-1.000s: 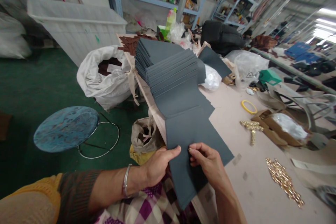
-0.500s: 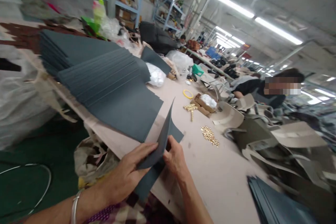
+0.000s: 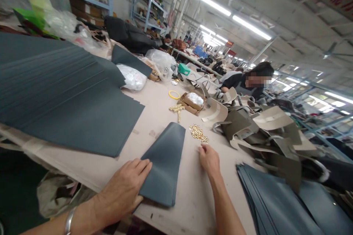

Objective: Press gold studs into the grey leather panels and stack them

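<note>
A dark blue-grey leather-like sheet [image 3: 165,165] lies folded over on itself at the near edge of the table. My left hand [image 3: 128,183] grips its left side, fingers together on top and thumb low by the edge. To the right of the sheet, my right hand [image 3: 209,159] is closed, thumb and forefinger pinched at the near end of a pile of small gold metal pieces [image 3: 197,132]. Whether a piece is between those fingertips is too small to see. Another gold cluster [image 3: 177,109] lies farther back.
A large stack of blue-grey sheets [image 3: 82,106] covers the left side of the table [image 3: 190,209]. More dark panels [image 3: 278,202] are at the right, below heaped grey-beige pieces [image 3: 264,132]. Behind are a yellow ring [image 3: 174,94], a cardboard box [image 3: 190,104] and a co-worker [image 3: 244,82].
The sheet, earlier raised between both hands, is now folded down on the table. My right hand has let go of it and moved right to the gold pieces. The view has swung right.
</note>
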`<state>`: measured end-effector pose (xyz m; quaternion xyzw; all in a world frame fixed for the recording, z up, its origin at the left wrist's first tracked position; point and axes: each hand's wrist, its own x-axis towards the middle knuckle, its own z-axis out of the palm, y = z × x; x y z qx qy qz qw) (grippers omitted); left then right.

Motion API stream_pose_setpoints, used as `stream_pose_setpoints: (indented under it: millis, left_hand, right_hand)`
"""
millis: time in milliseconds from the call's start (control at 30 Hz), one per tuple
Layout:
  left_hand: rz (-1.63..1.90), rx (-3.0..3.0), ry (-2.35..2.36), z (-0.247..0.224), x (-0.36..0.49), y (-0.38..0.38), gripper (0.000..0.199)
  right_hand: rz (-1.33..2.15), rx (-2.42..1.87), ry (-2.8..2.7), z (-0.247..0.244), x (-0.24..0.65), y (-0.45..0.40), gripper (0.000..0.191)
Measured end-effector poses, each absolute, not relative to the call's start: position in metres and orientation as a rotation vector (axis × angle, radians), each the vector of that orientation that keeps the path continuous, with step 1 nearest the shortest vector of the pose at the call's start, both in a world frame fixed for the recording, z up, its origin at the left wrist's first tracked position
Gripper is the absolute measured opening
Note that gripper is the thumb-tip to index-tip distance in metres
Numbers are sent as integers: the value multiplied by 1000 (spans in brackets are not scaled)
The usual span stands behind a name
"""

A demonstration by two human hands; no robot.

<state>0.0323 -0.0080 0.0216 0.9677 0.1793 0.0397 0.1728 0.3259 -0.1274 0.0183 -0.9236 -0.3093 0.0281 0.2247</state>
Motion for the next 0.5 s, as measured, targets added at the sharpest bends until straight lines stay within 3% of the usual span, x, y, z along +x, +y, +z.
stream_pose_setpoints:
  millis: [167, 500]
  left_hand:
    - [146, 2758, 541, 13, 28, -9, 74]
    - [491, 2755, 464, -29, 15, -2, 81]
  right_hand:
    - [67, -2769, -786, 17, 373, -128, 32]
    - [-2, -3023, -871, 25, 365, -95, 29]
